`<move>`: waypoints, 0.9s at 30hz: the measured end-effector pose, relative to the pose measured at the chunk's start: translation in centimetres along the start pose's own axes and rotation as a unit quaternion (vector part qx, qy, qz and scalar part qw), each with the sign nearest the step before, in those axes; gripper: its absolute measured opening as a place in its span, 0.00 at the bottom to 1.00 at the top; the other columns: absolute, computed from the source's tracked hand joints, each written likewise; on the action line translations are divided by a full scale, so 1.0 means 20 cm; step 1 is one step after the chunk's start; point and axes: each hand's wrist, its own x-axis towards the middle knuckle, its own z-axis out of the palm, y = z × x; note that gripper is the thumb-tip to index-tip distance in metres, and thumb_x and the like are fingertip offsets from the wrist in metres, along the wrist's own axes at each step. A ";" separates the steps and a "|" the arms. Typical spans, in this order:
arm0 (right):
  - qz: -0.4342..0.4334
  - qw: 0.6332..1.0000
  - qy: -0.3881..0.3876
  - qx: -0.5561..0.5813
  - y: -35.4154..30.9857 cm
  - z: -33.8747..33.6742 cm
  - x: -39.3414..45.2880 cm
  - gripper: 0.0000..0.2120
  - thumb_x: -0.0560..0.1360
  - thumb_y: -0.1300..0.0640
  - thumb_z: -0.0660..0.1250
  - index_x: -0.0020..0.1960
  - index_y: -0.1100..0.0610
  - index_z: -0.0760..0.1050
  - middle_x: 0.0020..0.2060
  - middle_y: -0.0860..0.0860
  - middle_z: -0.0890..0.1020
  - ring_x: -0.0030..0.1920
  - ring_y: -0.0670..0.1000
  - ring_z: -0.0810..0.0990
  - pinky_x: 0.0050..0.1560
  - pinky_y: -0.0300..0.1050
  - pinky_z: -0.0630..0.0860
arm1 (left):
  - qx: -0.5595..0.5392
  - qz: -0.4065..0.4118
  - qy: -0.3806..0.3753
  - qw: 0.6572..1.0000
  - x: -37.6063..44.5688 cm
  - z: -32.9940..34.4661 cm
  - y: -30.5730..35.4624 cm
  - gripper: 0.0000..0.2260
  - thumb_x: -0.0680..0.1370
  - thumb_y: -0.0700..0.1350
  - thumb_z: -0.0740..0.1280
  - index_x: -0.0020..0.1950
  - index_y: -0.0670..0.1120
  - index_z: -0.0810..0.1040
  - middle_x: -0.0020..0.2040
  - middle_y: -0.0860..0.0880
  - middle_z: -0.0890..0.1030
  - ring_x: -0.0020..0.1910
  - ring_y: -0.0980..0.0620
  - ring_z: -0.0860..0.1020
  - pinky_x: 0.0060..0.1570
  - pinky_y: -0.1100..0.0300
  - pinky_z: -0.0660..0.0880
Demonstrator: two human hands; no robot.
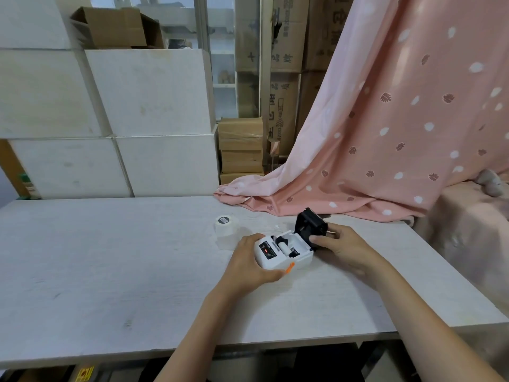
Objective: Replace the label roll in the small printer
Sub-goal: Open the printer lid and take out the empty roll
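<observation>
A small white printer (278, 257) lies on the white table (110, 271), right of centre. Its black lid (309, 223) is swung up and back, and a small white roll (283, 247) shows in the open bay. A red light glows on its black panel. My left hand (253, 264) grips the printer's near left side. My right hand (343, 248) holds the lid at its hinge end. An orange tab (289, 267) sticks out at the printer's front. A white label roll (226, 228) stands on the table to the left, apart from both hands.
Pink patterned cloth (385, 133) drapes down onto the table's far right corner, just behind the printer. White blocks (137, 106) and cardboard boxes (241, 150) are stacked behind the table. The table's right edge runs close to my right forearm.
</observation>
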 end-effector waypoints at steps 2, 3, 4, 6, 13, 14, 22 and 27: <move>-0.004 0.998 0.059 -0.017 0.01 0.03 0.02 0.10 0.77 0.55 0.74 0.57 0.55 0.86 0.49 0.54 0.89 0.54 0.57 0.88 0.64 0.56 0.79 | 0.028 -0.007 -0.032 0.999 0.01 0.00 -0.02 0.38 0.58 0.58 0.81 0.65 0.60 0.70 0.59 0.59 0.70 0.61 0.61 0.73 0.62 0.60 0.73; -0.013 0.994 0.100 -0.040 0.02 0.04 0.04 0.09 0.76 0.53 0.74 0.54 0.55 0.86 0.46 0.53 0.90 0.51 0.55 0.88 0.62 0.55 0.80 | 0.039 -0.004 -0.059 0.997 0.01 0.00 -0.02 0.41 0.58 0.58 0.81 0.68 0.61 0.67 0.60 0.59 0.69 0.62 0.61 0.72 0.64 0.60 0.72; -0.024 0.988 0.134 -0.076 0.01 0.05 0.06 0.07 0.76 0.52 0.74 0.50 0.54 0.87 0.42 0.51 0.90 0.46 0.52 0.88 0.57 0.51 0.81 | 0.052 0.007 -0.087 0.995 0.01 0.00 -0.02 0.43 0.59 0.57 0.82 0.69 0.64 0.65 0.59 0.58 0.69 0.61 0.61 0.72 0.64 0.61 0.71; -0.022 0.972 0.186 -0.143 -0.01 0.08 0.07 0.09 0.78 0.50 0.72 0.40 0.51 0.84 0.33 0.47 0.85 0.36 0.46 0.80 0.42 0.43 0.74 | 0.080 0.033 -0.138 0.987 0.01 -0.01 -0.02 0.46 0.60 0.55 0.82 0.72 0.67 0.62 0.57 0.58 0.71 0.57 0.61 0.73 0.61 0.63 0.71; -0.013 0.982 0.111 -0.155 -0.03 0.16 0.18 0.23 0.82 0.50 0.66 0.32 0.55 0.64 0.26 0.49 0.64 0.29 0.48 0.62 0.34 0.45 0.58 | 0.078 0.064 -0.167 0.981 0.01 -0.02 -0.05 0.36 0.66 0.53 0.79 0.70 0.66 0.68 0.49 0.59 0.81 0.51 0.60 0.73 0.56 0.68 0.70; -0.010 0.982 0.085 -0.169 -0.06 0.17 0.20 0.23 0.82 0.50 0.66 0.32 0.56 0.66 0.26 0.50 0.64 0.28 0.48 0.62 0.33 0.44 0.59 | 0.074 0.071 -0.154 0.983 0.01 -0.02 -0.06 0.32 0.67 0.53 0.79 0.68 0.65 0.72 0.46 0.58 0.80 0.48 0.60 0.74 0.54 0.68 0.70; 0.012 0.932 -0.046 -0.360 -0.26 0.20 0.21 0.19 0.83 0.46 0.63 0.37 0.55 0.73 0.30 0.49 0.76 0.30 0.49 0.72 0.36 0.44 0.70 | 0.038 0.071 -0.082 0.993 0.01 0.02 -0.08 0.12 0.76 0.47 0.73 0.59 0.56 0.82 0.35 0.54 0.75 0.35 0.60 0.72 0.42 0.71 0.68; -0.105 0.838 -0.025 -0.536 -0.34 0.17 0.12 0.02 0.76 0.57 0.70 0.46 0.51 0.81 0.42 0.43 0.81 0.45 0.48 0.79 0.43 0.44 0.75 | 0.058 0.073 -0.078 0.993 0.01 0.03 -0.07 0.10 0.77 0.48 0.71 0.58 0.56 0.81 0.37 0.46 0.78 0.36 0.57 0.73 0.40 0.68 0.69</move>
